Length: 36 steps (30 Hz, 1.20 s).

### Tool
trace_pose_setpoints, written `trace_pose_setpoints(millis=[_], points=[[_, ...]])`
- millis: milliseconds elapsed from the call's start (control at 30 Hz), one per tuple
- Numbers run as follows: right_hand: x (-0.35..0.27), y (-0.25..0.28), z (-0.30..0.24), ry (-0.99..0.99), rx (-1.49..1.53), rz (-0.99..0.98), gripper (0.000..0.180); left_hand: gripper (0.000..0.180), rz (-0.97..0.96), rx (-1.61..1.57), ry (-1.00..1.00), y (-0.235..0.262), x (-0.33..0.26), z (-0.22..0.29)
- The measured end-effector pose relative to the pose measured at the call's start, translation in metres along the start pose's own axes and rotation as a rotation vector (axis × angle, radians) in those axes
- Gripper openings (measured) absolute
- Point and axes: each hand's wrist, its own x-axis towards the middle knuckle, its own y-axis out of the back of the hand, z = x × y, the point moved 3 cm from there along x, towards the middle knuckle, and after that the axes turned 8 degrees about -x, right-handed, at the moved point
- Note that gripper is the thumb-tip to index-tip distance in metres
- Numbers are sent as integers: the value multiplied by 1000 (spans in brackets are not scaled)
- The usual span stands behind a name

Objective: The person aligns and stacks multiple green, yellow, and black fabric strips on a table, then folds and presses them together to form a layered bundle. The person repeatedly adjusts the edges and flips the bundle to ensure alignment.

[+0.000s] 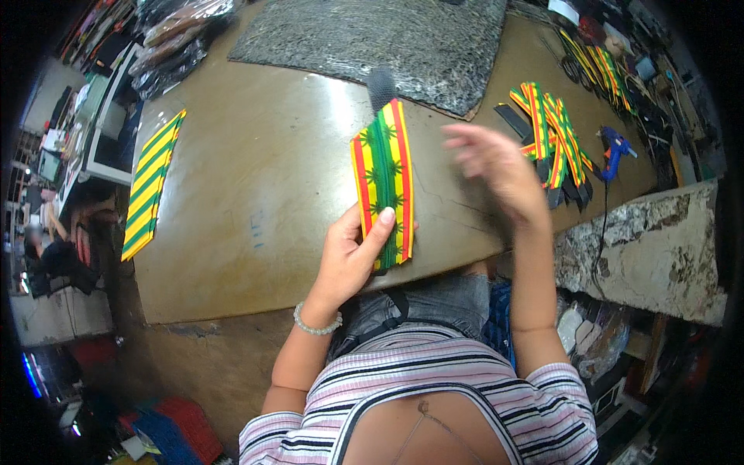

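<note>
My left hand [346,252] grips the lower part of a striped piece [397,168], thumb on top and the other fingers mostly hidden behind. The piece is long and flat, with red edges, yellow bands with dark leaf shapes and a green band down its middle. From its top end sticks out a dark, mesh-like tab [380,87]. My right hand [496,167] is raised over the table to the right, apart from the piece. Its fingers are stretched out, slightly blurred, and hold nothing visible.
A yellow and green striped piece [153,186] lies at the table's left edge. To the right are several crossed striped strips [554,136] and a blue glue gun [616,152] with a cord. A dark textured sheet [380,43] covers the far side, near plastic-wrapped bundles [174,39].
</note>
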Motion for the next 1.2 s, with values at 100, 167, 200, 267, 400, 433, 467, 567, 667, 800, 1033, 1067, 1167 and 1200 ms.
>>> trace_pose_setpoints(millis=[100,167,200,267,400,433,467,567,667,800,1033,1067,1167,1200], points=[[26,-57,-17,-87,349,-215,42,28,-63,284,1,2,-5,2],[36,-68,-31,-153,334,-216,38,26,-29,297,6,7,-6,6],[38,-73,-39,-122,379,-228,36,26,10,281,-7,11,-6,9],[36,-79,-45,-179,332,-309,33,27,108,90,-145,14,-5,15],[29,-84,-42,-187,365,-253,24,25,119,74,-228,17,1,23],[28,-85,-40,-166,396,-240,23,25,119,69,-213,17,1,24],[28,-86,-38,-155,366,-222,21,24,117,50,-206,17,1,26],[28,-87,-36,-101,239,-206,21,23,109,141,-248,18,3,30],[26,-90,-38,-149,205,-237,21,19,170,121,-256,20,7,29],[25,-92,-42,-101,191,-191,23,14,196,199,-286,21,9,30],[31,-94,-26,-50,161,-226,18,12,160,542,-414,24,9,39],[31,-95,-26,-22,157,-203,18,12,170,503,-363,26,10,38],[26,-102,-35,211,-1,-38,15,12,197,339,-281,29,11,33],[23,-105,-39,293,-68,27,14,13,202,265,-267,29,11,30]])
